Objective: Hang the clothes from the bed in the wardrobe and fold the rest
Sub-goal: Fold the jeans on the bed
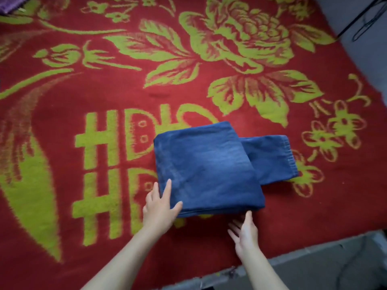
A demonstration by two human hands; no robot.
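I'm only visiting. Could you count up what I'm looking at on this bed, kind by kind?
blue jeans, folded: 1
blanket, red with green flowers: 1
hands: 2, the left hand and the right hand, both at the near edge of the jeans
purple item, cut off at the top left corner: 1
Total: 5

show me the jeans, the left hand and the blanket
jeans [207, 164], head view, middle of the folded top layer
left hand [161, 204], head view, back of the hand
blanket [117, 88], head view, bare red patch
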